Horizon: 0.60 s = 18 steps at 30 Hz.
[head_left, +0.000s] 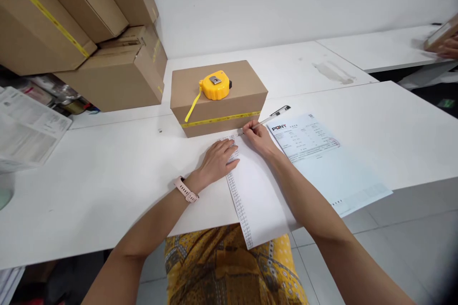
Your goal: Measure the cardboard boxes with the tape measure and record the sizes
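Observation:
A white sheet of paper (pixel 255 190) with a column of handwritten marks down its left edge lies on the white table, its near end reaching past the table edge. My left hand (pixel 217 159) rests flat on the sheet's upper left corner, fingers spread. At the sheet's top edge, my right hand (pixel 258 138) grips a pen (pixel 277 113), its tip pointing left near the paper. Just behind both hands stands a closed cardboard box (pixel 222 119) with yellow tape round it. On top of the box sits a yellow tape measure (pixel 215 86), a yellow strap hanging from it.
A printed PONY sheet (pixel 315 166) lies right of my right forearm. Cardboard boxes (pixel 118 76) are stacked at the back left, near a printed white package (pixel 28 128). At the far right, another person's hand (pixel 449 47) holds a brown box (pixel 442 35).

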### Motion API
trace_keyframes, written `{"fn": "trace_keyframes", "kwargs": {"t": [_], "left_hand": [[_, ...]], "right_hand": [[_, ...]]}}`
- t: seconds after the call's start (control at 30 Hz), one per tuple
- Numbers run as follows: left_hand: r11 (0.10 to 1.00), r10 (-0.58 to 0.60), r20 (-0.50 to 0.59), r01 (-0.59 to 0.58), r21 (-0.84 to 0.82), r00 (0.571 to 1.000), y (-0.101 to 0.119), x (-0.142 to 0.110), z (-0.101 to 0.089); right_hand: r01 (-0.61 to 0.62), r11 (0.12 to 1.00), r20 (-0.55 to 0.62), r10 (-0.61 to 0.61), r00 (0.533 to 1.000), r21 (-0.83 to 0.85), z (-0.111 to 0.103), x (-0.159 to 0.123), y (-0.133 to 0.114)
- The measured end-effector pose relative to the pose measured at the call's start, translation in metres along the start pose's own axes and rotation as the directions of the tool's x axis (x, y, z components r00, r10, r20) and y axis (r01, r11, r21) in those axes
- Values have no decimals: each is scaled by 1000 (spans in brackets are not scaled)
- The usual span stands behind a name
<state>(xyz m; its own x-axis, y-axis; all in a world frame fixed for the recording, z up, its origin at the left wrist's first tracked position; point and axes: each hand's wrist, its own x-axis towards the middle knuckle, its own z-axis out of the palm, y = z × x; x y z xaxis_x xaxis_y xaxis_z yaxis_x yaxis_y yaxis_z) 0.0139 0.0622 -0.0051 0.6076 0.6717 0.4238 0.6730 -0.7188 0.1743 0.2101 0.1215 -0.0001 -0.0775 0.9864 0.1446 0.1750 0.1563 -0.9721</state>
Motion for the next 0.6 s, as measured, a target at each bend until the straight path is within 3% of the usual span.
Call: {"fn": "trace_keyframes", "kwargs": {"t": [0.13, 0.33, 0.6], "left_hand": [[997, -82, 107, 81, 16, 991, -4, 0, 2], [997, -78, 118, 80, -5, 990, -3, -2, 1], [995, -86, 101, 90, -36, 991, -4, -3, 3]], "right_hand": [[-12, 1000, 16, 12, 1000, 22, 8, 1, 12], [34, 994, -57, -40, 998, -100, 7, 4, 16], [100, 970, 41, -93, 995, -221, 7, 1, 8]]}}
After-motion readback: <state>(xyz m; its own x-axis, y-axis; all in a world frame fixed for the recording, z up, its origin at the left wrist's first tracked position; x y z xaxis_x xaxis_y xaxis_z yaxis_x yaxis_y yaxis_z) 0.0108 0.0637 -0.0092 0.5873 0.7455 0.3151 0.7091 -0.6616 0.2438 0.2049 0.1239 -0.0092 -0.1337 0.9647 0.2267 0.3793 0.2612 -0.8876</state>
